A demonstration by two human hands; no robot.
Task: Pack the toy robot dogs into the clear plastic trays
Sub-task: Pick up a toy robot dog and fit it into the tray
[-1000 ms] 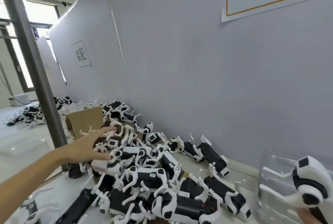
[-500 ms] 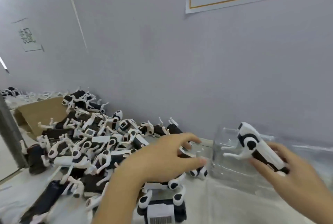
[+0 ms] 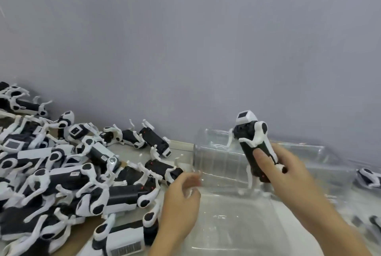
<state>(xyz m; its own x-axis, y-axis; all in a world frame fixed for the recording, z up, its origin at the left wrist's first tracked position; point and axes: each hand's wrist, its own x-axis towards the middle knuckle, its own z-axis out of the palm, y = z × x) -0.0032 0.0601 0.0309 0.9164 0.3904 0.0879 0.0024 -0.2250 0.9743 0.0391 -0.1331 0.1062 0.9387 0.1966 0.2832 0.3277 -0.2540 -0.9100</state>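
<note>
The right hand (image 3: pixel 288 175) comes in from the lower right of the frame and grips one toy robot dog (image 3: pixel 254 144) around the lower half of its body, the thumb laid along the black underside and the other fingers curled round the far side. The dog is held clear of the counter (image 3: pixel 181 146), right of centre, with its long axis close to upright and leaning a little to the upper left; its white head end points up towards the grey wall (image 3: pixel 185 49), its tail end points down into the hand, and its thin white legs stick out to the left and downward. It hangs in front of and above the clear plastic tray (image 3: pixel 218 165), which stands just behind the hands, its ribbed end facing left; a second clear sheet or tray (image 3: pixel 237 222) lies in the lower centre, though where one ends and the other begins cannot be made out. The left hand (image 3: pixel 181 200) rises from the bottom centre with its fingers loosely curled near the tray's left edge; it is blurred, and whether it touches the plastic cannot be told. It holds no dog. A heap of black-and-white robot dogs (image 3: pixel 68 171) fills the left side of the frame, lying at every angle. Another dog (image 3: pixel 369 177) lies at the right edge.
</note>
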